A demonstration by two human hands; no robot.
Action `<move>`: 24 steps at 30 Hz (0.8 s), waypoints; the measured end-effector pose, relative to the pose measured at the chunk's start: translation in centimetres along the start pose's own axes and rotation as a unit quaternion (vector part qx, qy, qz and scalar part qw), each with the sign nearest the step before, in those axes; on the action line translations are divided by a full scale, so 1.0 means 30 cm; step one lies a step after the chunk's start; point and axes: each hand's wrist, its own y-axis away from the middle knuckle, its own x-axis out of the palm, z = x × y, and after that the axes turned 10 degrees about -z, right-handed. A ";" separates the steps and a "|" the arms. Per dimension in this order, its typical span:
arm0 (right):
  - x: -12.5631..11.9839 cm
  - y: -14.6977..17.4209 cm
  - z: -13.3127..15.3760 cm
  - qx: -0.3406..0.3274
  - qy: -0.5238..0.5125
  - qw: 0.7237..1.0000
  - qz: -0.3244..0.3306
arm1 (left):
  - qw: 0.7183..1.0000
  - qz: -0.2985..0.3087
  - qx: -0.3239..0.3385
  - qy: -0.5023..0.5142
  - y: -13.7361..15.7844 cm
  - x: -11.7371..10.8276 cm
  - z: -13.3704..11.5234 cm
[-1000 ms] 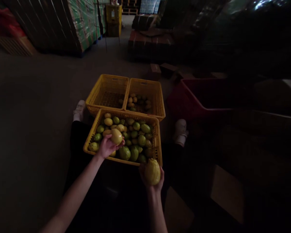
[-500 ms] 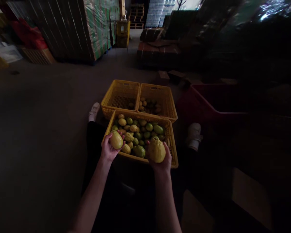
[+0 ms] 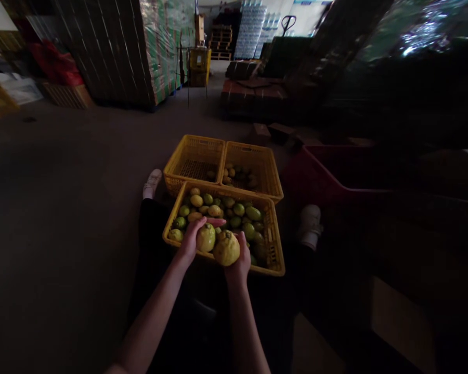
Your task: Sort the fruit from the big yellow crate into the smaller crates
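Observation:
My left hand [image 3: 190,241] is curved round a smooth yellow-green guava [image 3: 206,238], its fingers reaching along the far side of the fruit. In my right hand [image 3: 241,261] rests a larger, bumpy yellow guava [image 3: 226,248], cupped from below and from the right. The two fruits are side by side, nearly or just touching; I cannot tell which. Both hands are over the near part of a yellow plastic crate [image 3: 276,244]. Many green and yellow guavas [image 3: 253,213] lie in that crate, some hidden behind my hands.
Behind the near crate stand a yellow crate with little fruit [image 3: 173,165] on the left and another yellow crate [image 3: 272,171] with several fruits on the right. A red bin [image 3: 327,174] is at right. My shoes [image 3: 153,179] flank the crates. Wrapped pallet stacks [image 3: 167,47] rise behind.
Both hands have come together over the crate, the left moving right and the right moving left, each with its guava. The view has tilted up slightly.

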 end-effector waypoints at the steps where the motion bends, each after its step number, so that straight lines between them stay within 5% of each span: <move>1: -0.008 -0.002 0.014 0.000 0.009 1.000 0.003 | 1.000 0.007 0.001 -0.009 0.006 -0.002 -0.003; 11: -0.004 0.042 0.113 0.089 -0.029 0.990 0.104 | 0.985 0.102 -0.127 0.049 0.051 0.018 -0.050; 16: 0.001 0.065 0.127 0.096 -0.066 0.983 0.142 | 0.988 0.100 -0.108 0.056 0.076 0.023 -0.068; 19: 0.009 0.078 0.114 0.089 -0.093 0.984 0.123 | 0.991 0.064 -0.096 0.068 0.094 0.045 -0.078; 24: 0.024 0.092 0.096 0.039 -0.121 0.992 -0.008 | 0.991 -0.043 -0.064 0.113 0.102 0.084 -0.069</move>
